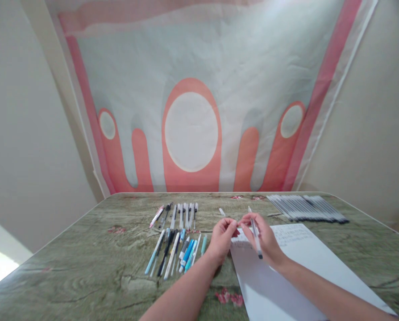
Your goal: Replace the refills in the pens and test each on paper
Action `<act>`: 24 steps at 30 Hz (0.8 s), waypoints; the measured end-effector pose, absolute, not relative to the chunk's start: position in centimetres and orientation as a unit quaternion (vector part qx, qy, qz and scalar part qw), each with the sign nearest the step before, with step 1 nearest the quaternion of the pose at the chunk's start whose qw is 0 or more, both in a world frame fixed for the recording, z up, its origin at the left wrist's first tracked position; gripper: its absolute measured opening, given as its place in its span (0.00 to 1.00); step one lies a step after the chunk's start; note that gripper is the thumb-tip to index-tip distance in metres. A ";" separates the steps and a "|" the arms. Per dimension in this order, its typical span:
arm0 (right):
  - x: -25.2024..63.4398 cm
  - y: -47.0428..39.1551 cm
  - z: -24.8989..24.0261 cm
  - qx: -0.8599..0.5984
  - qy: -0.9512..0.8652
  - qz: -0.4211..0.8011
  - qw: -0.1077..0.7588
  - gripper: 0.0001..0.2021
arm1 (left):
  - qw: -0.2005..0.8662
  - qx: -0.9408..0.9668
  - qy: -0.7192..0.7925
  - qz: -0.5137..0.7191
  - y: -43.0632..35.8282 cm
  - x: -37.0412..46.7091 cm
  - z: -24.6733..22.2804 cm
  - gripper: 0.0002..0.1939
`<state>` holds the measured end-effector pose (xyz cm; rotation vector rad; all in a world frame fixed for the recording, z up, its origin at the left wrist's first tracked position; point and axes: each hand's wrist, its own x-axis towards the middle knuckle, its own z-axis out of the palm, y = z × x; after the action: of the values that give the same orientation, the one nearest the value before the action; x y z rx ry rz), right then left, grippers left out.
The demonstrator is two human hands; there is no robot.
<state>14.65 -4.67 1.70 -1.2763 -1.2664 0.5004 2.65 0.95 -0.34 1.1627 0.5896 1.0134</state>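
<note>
My right hand (264, 238) is closed around a slim pale pen (255, 238) with a dark lower end; its light tip points up and away. Close beside it, my left hand (223, 236) is closed in a pinch, its fingertips meeting those of my right hand. Whatever lies between these fingertips is too small to make out. Both hands are over the top left part of a white sheet of paper (286, 276), which bears lines of handwriting near its far edge. Just beyond my left hand a small whitish piece (222, 211) lies on the table.
Left of my hands, assorted pens in blue, black and white (174, 252) lie in a group, with a row of pale pens (186, 214) behind them. Many clear, thin pens or refills (306, 208) lie side by side at the back right of the wood-patterned table (85, 272).
</note>
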 end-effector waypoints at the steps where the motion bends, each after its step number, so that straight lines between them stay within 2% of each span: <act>1: 14.5 -4.8 1.7 -0.551 -0.550 0.204 0.594 0.13 | 0.693 0.502 0.255 0.451 0.9 2.6 -0.2 0.17; 7: 14.6 -5.6 2.4 -0.534 -0.571 0.205 0.589 0.17 | 0.776 0.414 0.200 0.431 0.6 2.5 0.4 0.16; 13: 15.1 -5.3 2.4 -0.511 -0.551 0.270 0.602 0.20 | 0.793 0.397 0.202 0.415 0.6 2.4 0.5 0.17; 19: 14.9 -4.2 1.5 -0.489 -0.458 0.330 0.665 0.17 | 0.793 0.400 0.189 0.419 0.7 2.5 0.3 0.15; 24: 15.1 -3.8 1.1 -0.482 -0.450 0.343 0.669 0.15 | 0.782 0.418 0.192 0.421 0.7 2.4 0.2 0.16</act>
<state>15.10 -3.80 1.14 -1.0863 -1.0158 0.7729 2.41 0.70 0.21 0.9033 0.4146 0.9088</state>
